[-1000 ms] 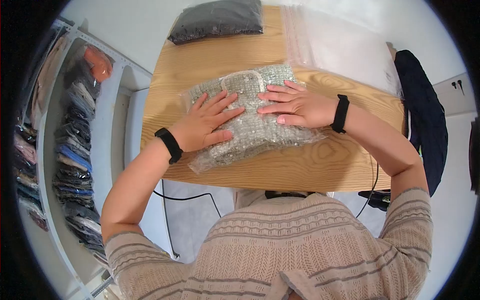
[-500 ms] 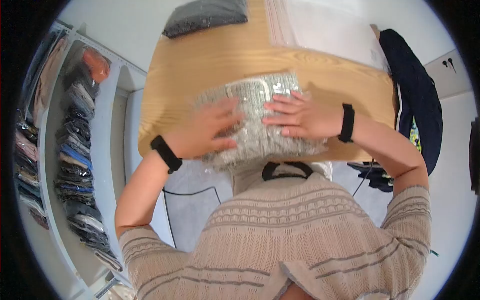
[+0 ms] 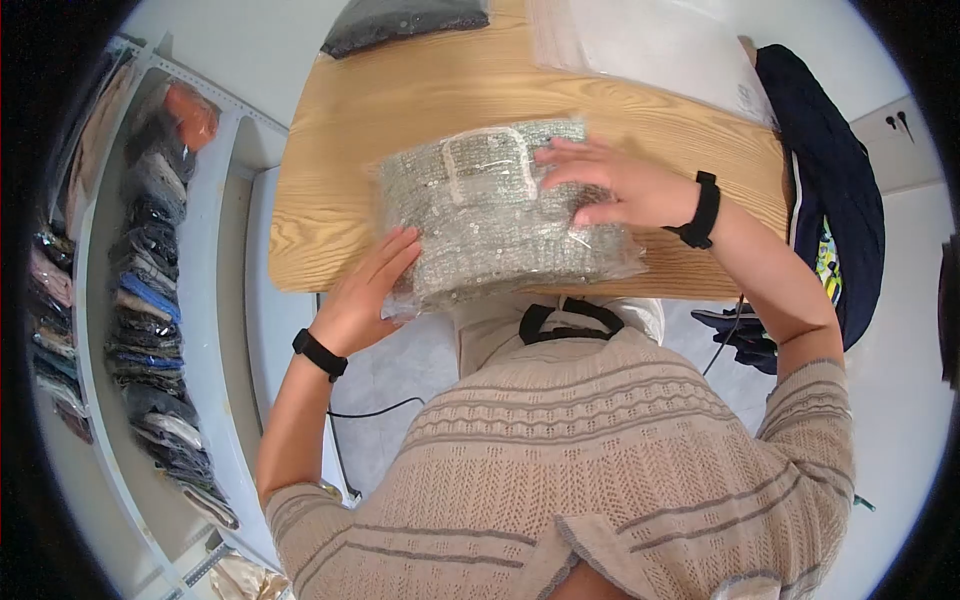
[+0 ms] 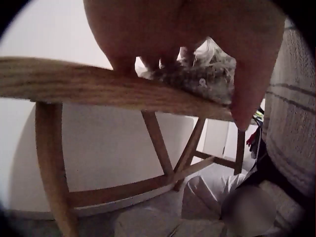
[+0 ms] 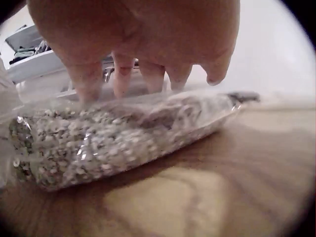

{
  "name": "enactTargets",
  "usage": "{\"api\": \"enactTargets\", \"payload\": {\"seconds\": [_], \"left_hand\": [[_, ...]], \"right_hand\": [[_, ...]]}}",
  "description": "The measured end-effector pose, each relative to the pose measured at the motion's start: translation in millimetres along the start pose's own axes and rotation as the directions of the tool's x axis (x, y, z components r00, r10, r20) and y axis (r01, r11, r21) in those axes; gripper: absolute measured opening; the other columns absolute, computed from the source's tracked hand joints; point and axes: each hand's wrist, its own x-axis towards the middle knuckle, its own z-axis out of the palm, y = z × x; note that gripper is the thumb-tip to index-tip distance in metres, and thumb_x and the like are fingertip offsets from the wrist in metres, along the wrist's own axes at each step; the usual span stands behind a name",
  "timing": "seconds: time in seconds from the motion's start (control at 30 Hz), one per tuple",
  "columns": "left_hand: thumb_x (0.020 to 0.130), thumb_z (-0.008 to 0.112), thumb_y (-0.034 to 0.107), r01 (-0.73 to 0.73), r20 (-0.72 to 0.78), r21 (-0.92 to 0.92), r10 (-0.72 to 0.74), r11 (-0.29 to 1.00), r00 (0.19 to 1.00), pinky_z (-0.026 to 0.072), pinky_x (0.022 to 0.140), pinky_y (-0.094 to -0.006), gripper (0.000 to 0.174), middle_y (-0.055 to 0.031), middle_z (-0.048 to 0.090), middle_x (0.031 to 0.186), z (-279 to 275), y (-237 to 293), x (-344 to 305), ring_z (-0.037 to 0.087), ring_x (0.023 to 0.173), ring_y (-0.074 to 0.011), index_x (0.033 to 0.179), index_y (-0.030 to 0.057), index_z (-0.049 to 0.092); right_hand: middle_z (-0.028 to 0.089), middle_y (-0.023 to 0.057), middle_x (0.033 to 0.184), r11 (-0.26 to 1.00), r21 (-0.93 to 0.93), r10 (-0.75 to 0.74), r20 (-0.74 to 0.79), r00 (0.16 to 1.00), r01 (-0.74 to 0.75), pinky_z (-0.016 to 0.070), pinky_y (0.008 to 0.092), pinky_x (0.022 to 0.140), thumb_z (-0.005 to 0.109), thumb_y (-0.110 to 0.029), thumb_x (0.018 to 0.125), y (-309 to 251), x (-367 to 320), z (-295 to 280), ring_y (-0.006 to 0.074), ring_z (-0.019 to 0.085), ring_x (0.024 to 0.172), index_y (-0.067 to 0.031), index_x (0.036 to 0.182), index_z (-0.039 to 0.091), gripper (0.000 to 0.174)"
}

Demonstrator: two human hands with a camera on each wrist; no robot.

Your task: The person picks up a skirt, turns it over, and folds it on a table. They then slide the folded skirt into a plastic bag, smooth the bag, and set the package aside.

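A pale green sequined garment in a clear plastic bag (image 3: 490, 215) lies at the front edge of the wooden table (image 3: 350, 120). The left hand (image 3: 358, 300) is at the bag's lower left corner, fingers stretched along its side and thumb spread apart. In the left wrist view this hand (image 4: 187, 39) spans the table edge, with the bag (image 4: 207, 79) beyond it. On the bag's right part the right hand (image 3: 625, 185) lies with spread fingers. The right wrist view shows the right hand's fingers (image 5: 150, 74) extended above the bag (image 5: 98, 140).
A dark bagged garment (image 3: 405, 22) lies at the table's far left, and clear plastic bags (image 3: 660, 55) at the far right. Dark clothing (image 3: 825, 170) hangs by the right edge. Shelves with bagged clothes (image 3: 150, 290) stand at left. A cable (image 3: 375, 412) runs below the table.
The left hand has slid off the top of the bag to its lower left corner. The right hand has stayed on the right part. The bag is nearer the table's front edge.
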Motion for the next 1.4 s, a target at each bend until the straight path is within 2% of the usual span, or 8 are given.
{"api": "enactTargets", "payload": {"seconds": [0.13,0.3,0.63,0.73,0.97,1.07,1.13,1.4], "left_hand": [[0.058,0.073,-0.004,0.070,-0.049,-0.140,-0.077,0.988,0.996,0.0294,0.108,-0.0415,0.083,-0.0090,0.041,0.140,6.5,-10.3,2.8,0.035,0.131,-0.0287,0.134,0.0100,0.040],[0.069,0.050,-0.008,0.000,-0.087,-0.100,-0.009,0.995,0.996,0.0232,0.109,-0.0459,0.064,-0.0101,0.051,0.131,-5.4,-13.3,11.1,0.043,0.125,-0.0275,0.130,0.0084,0.046],[0.091,0.045,0.008,0.141,-0.270,-0.474,-0.295,0.869,0.916,0.0365,0.098,-0.0305,0.030,-0.0124,0.061,0.115,-23.4,-0.2,15.7,0.058,0.102,-0.0210,0.118,-0.0021,0.055],[0.098,0.041,0.021,0.073,-0.497,-0.527,-0.377,0.847,0.781,0.0399,0.090,-0.0243,0.035,-0.0101,0.062,0.109,-41.4,0.3,29.9,0.057,0.096,-0.0151,0.114,-0.0056,0.055],[0.095,0.048,0.018,-0.221,-0.351,-0.932,-0.569,0.286,0.744,0.0374,0.097,-0.0318,0.039,-0.0072,0.050,0.126,-47.3,-53.0,45.8,0.046,0.118,-0.0167,0.130,0.0008,0.042],[0.086,0.062,0.006,-0.080,-0.354,-0.806,-0.369,0.587,0.859,0.0362,0.097,-0.0314,0.055,-0.0075,0.044,0.132,-39.9,-32.0,41.3,0.046,0.114,-0.0145,0.134,0.0005,0.036],[0.078,0.065,-0.006,-0.068,-0.323,-0.842,-0.400,0.535,0.858,0.0380,0.096,-0.0320,0.062,-0.0078,0.049,0.128,-31.9,-32.9,39.1,0.048,0.113,-0.0164,0.132,0.0005,0.038],[0.085,0.061,0.003,-0.036,-0.353,-0.836,-0.487,0.547,0.799,0.0463,0.077,-0.0268,0.030,-0.0064,0.062,0.105,-33.6,-47.5,50.8,0.058,0.090,-0.0112,0.114,-0.0018,0.054]], "right_hand": [[0.042,0.0071,0.140,0.953,-0.296,0.021,-0.146,0.989,-0.064,0.0201,0.0449,0.110,0.062,-0.002,0.077,8.0,-40.3,-2.7,0.0285,0.027,0.136,-0.0158,0.120,0.057,0.046],[0.031,0.0068,0.146,0.943,-0.167,0.279,-0.077,0.957,-0.288,0.0209,0.0471,0.110,0.058,0.009,0.069,-21.0,-59.2,8.9,0.0270,0.031,0.134,-0.0237,0.141,0.032,0.084],[0.043,0.0138,0.136,0.968,-0.040,0.221,-0.342,0.913,-0.249,0.0294,0.0404,0.105,0.068,-0.010,0.073,-18.4,-54.8,12.8,0.0282,0.039,0.128,-0.0098,0.132,0.044,0.064],[0.058,0.0123,0.115,0.923,0.347,0.317,-0.448,0.836,-0.164,0.0398,0.0324,0.093,0.067,-0.018,0.080,-29.8,-31.7,-9.4,0.0227,0.053,0.108,-0.0062,0.120,0.054,0.044],[0.065,0.0102,0.092,0.835,0.458,0.503,-0.414,0.758,-0.305,0.0440,0.0295,0.084,0.058,-0.035,0.089,-2.7,20.9,-31.6,0.0172,0.059,0.092,-0.0012,0.107,0.060,0.039],[0.066,0.0086,0.095,0.789,0.478,0.575,-0.349,0.740,-0.387,0.0442,0.0279,0.083,0.063,-0.031,0.086,11.6,23.6,-24.1,0.0129,0.058,0.092,-0.0012,0.108,0.060,0.036],[0.065,0.0059,0.097,0.790,0.613,0.383,-0.449,0.807,-0.034,0.0447,0.0255,0.081,0.065,-0.022,0.085,14.6,26.2,-13.6,0.0109,0.058,0.091,-0.0018,0.110,0.058,0.032],[0.065,0.0029,0.096,0.662,0.748,0.477,-0.376,0.795,-0.043,0.0454,0.0251,0.079,0.064,-0.017,0.086,5.1,34.4,-28.6,0.0086,0.057,0.086,-0.0007,0.109,0.058,0.028]]}}
